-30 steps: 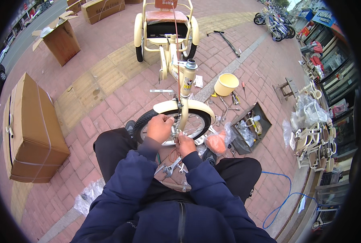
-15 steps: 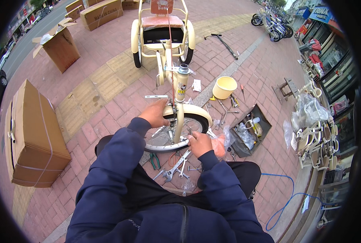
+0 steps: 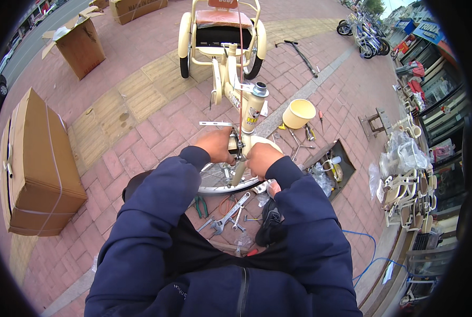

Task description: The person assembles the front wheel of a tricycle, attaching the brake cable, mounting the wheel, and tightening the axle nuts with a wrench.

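Observation:
A cream tricycle stands in front of me, its head tube (image 3: 253, 115) leaning to the right. My left hand (image 3: 216, 146) is closed around the front brake caliper (image 3: 240, 150) from the left, fingertips partly hidden. Across from it, my right hand (image 3: 263, 160) is closed at the right side of the fork (image 3: 238, 174), close to the brake; whatever its fingers hold is hidden. A red cable (image 3: 240, 68) runs down to the caliper. Below both hands shows the spoked front wheel (image 3: 213, 188). A flat metal bracket (image 3: 216, 123) sticks out above my left hand.
Green-handled pliers (image 3: 201, 207) and an adjustable wrench (image 3: 218, 226) lie between my legs, with several spanners. To the right are a yellow bucket (image 3: 299, 113) and an open toolbox (image 3: 347, 171). A large carton (image 3: 45, 174) stands left; a pump (image 3: 302, 58) lies farther off.
My right hand has moved up and inward from beside the wheel to the fork near the brake. My left hand stays at the brake. The view has shifted, and a dark shoe now shows.

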Available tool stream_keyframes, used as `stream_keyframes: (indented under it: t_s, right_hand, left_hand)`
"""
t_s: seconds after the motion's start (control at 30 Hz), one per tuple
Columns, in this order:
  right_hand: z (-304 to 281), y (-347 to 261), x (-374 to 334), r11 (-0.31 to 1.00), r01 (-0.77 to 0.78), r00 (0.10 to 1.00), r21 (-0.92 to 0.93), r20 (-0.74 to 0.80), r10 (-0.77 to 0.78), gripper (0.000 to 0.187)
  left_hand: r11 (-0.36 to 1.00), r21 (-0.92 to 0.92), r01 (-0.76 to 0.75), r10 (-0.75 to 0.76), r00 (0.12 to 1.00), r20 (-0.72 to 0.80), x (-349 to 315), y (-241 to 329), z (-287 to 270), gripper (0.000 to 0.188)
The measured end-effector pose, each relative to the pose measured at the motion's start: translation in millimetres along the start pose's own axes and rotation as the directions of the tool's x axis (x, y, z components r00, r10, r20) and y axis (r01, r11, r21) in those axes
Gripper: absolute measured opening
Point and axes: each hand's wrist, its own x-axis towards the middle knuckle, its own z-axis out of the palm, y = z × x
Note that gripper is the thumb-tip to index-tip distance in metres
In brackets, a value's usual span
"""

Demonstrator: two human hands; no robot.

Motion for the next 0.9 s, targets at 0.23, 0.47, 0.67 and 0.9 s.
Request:
stream_keyframes:
  t_s: [0.23,0.47,0.67,0.9]
  right_hand:
    - [-11.7,-3.1,9.4,0.964,0.123,0.992,-0.237,0.015,-0.123,0.025]
    - [109.3,-27.3,-10.5,0.95,-0.143,0.734,0.277,-0.615,0.289,0.017]
    - [168.7,-30.3,9.1,0.882,-0.134,0.765,0.453,-0.518,0.382,0.021]
    - [124.6,-7.6,-9.1,0.772,0.022,0.574,0.635,-0.64,0.51,0.03]
  left_hand:
    - [0.998,0.052,0.041,-0.04,0.999,-0.021,3.7,3.1,1.8,0.08]
    - [0.999,0.029,0.026,-0.025,0.999,-0.039,4.7,0.0,5.5,0.079]
    - [1.0,0.014,0.018,-0.018,0.999,-0.044,3.5,2.3,4.3,0.078]
    - [1.0,-0.006,0.031,-0.031,0.997,-0.067,0.8,3.4,7.0,0.077]
